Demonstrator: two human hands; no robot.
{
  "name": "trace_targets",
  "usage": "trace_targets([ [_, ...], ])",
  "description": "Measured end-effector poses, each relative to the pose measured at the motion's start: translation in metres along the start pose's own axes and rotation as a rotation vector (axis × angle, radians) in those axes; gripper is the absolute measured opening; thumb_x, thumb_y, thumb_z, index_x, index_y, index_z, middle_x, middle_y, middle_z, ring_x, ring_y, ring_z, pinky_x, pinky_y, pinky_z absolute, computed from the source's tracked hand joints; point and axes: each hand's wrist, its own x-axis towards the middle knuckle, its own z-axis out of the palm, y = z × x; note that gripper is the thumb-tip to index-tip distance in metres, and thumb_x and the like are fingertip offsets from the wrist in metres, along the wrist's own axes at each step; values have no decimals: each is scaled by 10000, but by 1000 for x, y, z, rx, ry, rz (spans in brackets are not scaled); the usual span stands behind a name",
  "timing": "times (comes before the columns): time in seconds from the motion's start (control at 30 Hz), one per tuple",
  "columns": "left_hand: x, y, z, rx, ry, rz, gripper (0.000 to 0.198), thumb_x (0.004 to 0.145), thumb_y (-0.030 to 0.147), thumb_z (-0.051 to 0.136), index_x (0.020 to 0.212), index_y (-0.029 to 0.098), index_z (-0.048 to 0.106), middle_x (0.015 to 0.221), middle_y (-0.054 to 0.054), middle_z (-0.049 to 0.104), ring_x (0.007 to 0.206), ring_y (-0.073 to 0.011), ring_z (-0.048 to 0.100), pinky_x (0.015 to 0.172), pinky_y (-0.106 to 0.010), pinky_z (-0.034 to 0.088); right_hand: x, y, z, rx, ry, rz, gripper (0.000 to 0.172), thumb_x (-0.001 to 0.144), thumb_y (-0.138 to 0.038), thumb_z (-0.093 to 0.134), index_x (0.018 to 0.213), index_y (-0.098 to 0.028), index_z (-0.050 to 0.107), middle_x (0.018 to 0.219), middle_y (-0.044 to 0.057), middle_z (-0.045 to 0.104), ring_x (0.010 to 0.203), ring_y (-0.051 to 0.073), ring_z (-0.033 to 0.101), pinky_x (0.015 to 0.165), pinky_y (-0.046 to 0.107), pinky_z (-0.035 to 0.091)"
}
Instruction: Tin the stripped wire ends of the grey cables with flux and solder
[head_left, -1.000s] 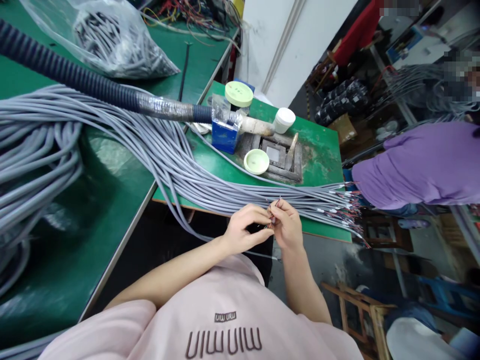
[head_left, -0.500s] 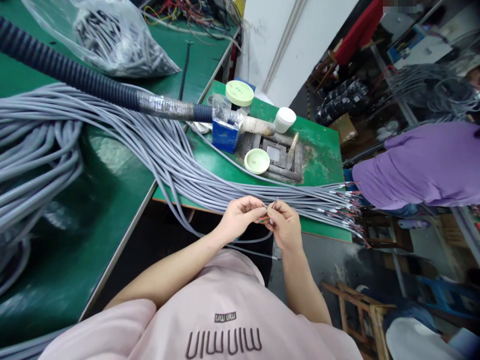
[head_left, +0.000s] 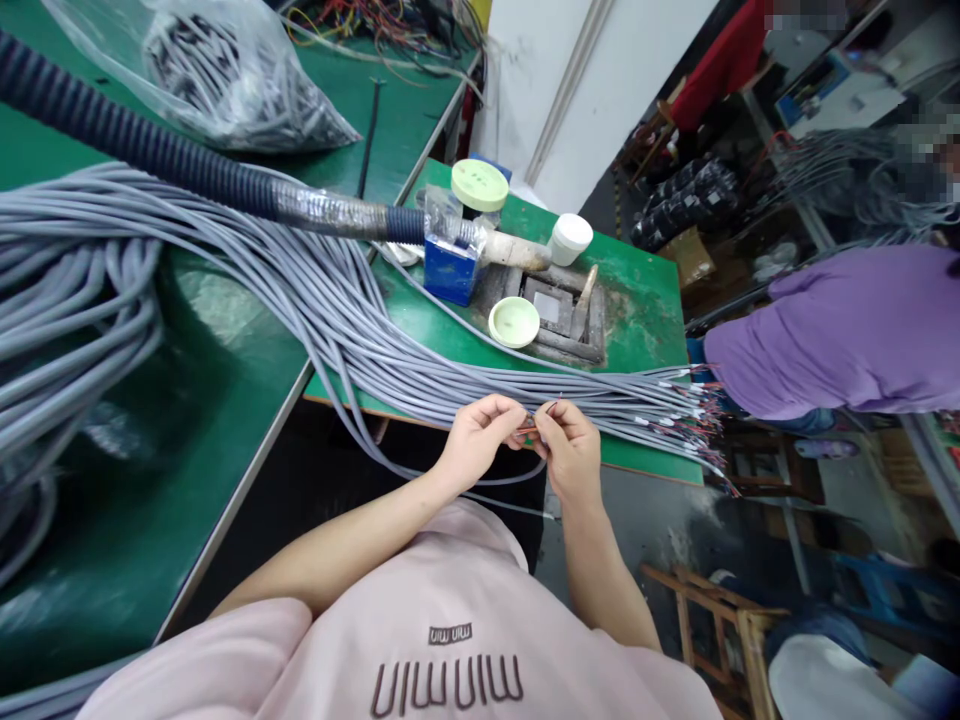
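Observation:
My left hand and my right hand meet near the front edge of the small green table, both closed in a pinch. Thin coloured wires, one of them orange-red, run between the fingertips of the two hands. A grey cable loops below the hands, though its join to these wires is hidden. Just beyond my hands lies a thick bundle of grey cables. Its stripped ends, with fine red and dark wires, fan out at the table's right end.
A ribbed black hose crosses above the bundle to a blue box. Around a grimy square frame stand a pale green dish and a white tub. A person in a purple top is at right.
My fingers have shifted slightly, and the wires now show stretched between both hands, a little farther apart. The cables and containers have not moved.

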Motion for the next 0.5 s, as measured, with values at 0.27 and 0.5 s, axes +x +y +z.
trace_targets([
  [0.27, -4, 1, 3, 143, -44, 48, 280, 693, 376, 745, 632, 137, 614, 543, 9, 600, 510, -80, 524, 523, -199, 438, 1, -2, -3, -28, 36, -36, 217, 811, -342, 663, 699, -189, 558, 629, -45, 537, 457, 47, 362, 405, 188, 274],
  [0.5, -15, -5, 9, 380, -165, 126, 205, 753, 321, 686, 668, 136, 656, 599, -8, 619, 535, -84, 498, 535, -211, 417, 13, -25, -8, -51, 35, -106, 177, 812, -312, 659, 715, -195, 566, 603, -40, 593, 465, 64, 477, 421, 179, 357],
])
